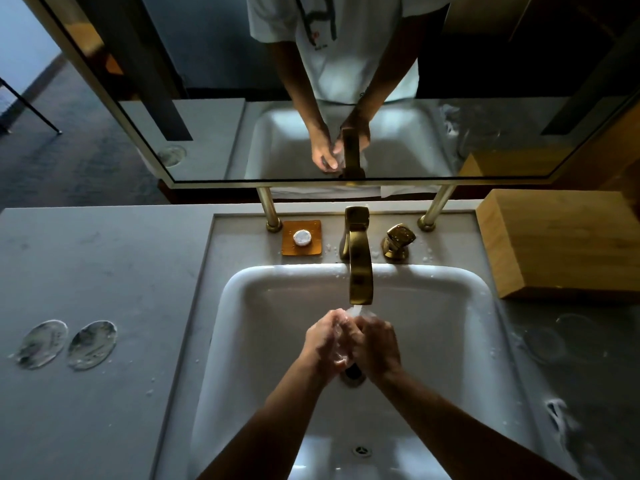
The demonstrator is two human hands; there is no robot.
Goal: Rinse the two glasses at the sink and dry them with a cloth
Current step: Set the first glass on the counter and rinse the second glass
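Note:
Over the white sink (242,306), my left hand (325,344) and my right hand (377,344) are wrapped together around a clear glass (341,341). It is mostly hidden by my fingers. Water runs from the brass faucet (360,271) onto the glass and my hands, just above the drain (353,372). A second clear glass (568,337) stands faintly visible on the wet counter to the right of the sink. A strip of white cloth (322,192) shows under the mirror's lower edge.
Two wet round clear discs (43,344) (91,344) lie on the grey counter at left. A brass handle (398,240) and an amber dish (301,237) holding a white cap sit behind the basin. A wooden box (561,244) stands at right. Something white and crumpled (557,414) lies near right.

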